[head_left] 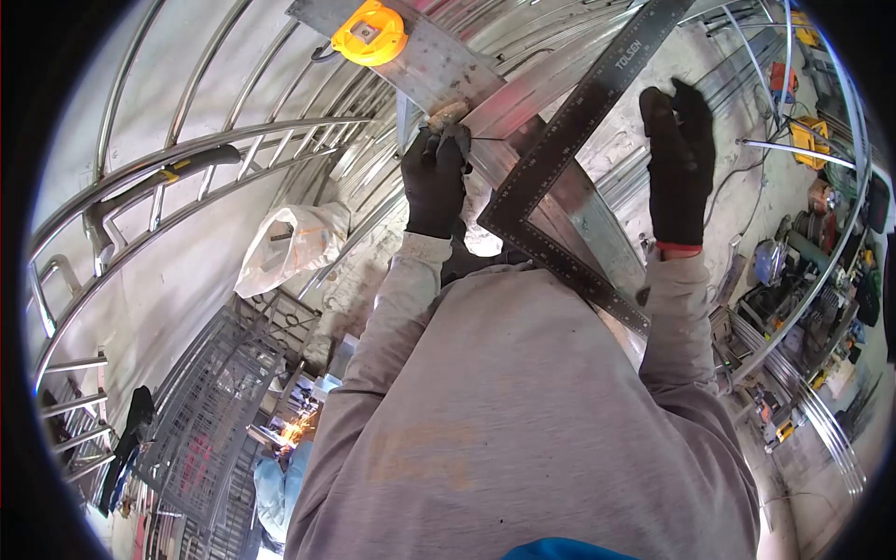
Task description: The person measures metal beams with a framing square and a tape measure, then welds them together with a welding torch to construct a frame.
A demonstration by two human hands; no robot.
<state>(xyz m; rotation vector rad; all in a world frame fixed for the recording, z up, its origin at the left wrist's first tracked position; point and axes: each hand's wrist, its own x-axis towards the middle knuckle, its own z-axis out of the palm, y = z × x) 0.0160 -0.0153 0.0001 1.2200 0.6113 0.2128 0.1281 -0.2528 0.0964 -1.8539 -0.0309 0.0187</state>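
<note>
My left hand (435, 182), in a black glove, is closed at the edge of a flat metal bar (439, 70), fingers bunched together. A thin dark line runs rightward from its fingertips; I cannot tell what the fingers hold. Raised to the right of the work, my right hand (680, 154) wears a black glove with a red cuff, its thumb and fingers apart and nothing between them. Between the hands, a black TOLSEN carpenter's square (558, 149) lies across a crossing metal tube (583, 210). On the flat bar rests a yellow tape measure (370, 34).
A curved steel railing (210, 154) arcs along the left wall. Below it are a white sack (294, 245) and a metal grille (201, 411). Sparks fly beside a person in blue (280, 490) at lower left. Tools and cables (803, 280) crowd the floor at right.
</note>
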